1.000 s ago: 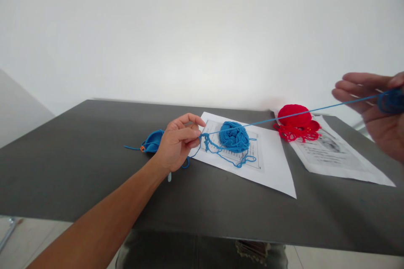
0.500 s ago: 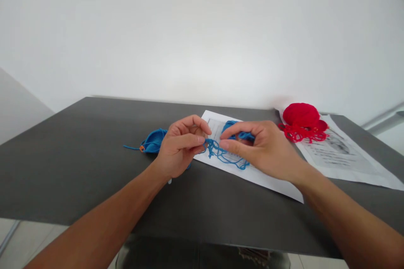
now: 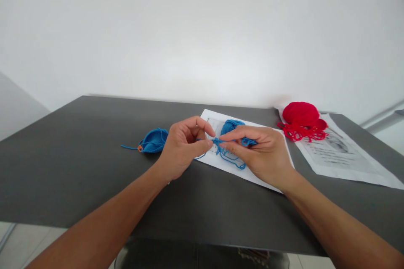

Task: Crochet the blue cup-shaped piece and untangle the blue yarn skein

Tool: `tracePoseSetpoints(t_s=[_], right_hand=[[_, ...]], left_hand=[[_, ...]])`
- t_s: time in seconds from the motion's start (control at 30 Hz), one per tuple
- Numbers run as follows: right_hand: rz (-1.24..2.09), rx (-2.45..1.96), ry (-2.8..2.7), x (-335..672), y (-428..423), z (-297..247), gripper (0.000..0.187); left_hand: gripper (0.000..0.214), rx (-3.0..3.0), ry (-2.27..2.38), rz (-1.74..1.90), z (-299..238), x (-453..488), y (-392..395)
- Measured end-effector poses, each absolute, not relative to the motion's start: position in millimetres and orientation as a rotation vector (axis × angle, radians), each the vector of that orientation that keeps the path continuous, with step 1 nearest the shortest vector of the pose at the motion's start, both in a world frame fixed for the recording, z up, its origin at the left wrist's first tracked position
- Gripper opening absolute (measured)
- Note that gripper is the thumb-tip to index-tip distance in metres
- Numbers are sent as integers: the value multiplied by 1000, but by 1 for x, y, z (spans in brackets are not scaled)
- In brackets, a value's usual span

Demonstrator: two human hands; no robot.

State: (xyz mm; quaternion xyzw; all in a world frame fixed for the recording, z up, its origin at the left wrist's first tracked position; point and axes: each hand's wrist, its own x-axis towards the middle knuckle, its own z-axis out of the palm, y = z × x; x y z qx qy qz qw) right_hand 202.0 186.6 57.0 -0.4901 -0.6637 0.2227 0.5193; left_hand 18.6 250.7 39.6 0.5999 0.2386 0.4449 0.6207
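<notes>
Both hands are over the dark desk (image 3: 78,168), meeting just above the near-left corner of a printed paper sheet (image 3: 211,118).

Left hand (image 3: 183,147): thumb and forefinger curl in and pinch narrow on the blue yarn strand (image 3: 216,140), other fingers (image 3: 202,125) arched above. Wrist near the desk surface; cannot tell if it touches.

Right hand (image 3: 260,155): thumb and forefinger also pinched shut on the same strand, tips almost touching the left hand's tips. More blue yarn shows bunched inside this hand by the knuckles. The palm covers the middle of the sheet.

The strand runs short and taut between the two pinches, then drops in loose loops onto the sheet below the hands. Blue yarn ball (image 3: 232,126) sits on that sheet just behind the right hand's fingers, partly hidden by them.

Blue crocheted piece (image 3: 153,140) lies on the bare desk just left of the left hand, with a small orange marker (image 3: 139,148) at its left end and a thin tail of yarn trailing out further left.

Red yarn ball (image 3: 300,114) is well to the right at the far desk edge, tangled red strands (image 3: 299,135) in front of it, resting on the corner of a second printed sheet (image 3: 341,155). Plain white wall (image 3: 189,29) behind.
</notes>
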Motion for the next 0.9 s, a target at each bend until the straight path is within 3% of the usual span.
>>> tracePoseSetpoints(t_s=[0.53,0.63,0.73,0.9], right_hand=[[349,-1223,-1562,204,185,48,7],[303,-1269,-1527,203,184,50,19],[239,-1262,-1573,200,181,52,11],[402,-1323,-1546,194,179,50,15]], left_hand=[[12,1650,726,998,39,20,252],[10,1649,748,1071,38,22,251],[8,1687,776,1162,38,23,251],[3,1825,794,1282,37,24,248]])
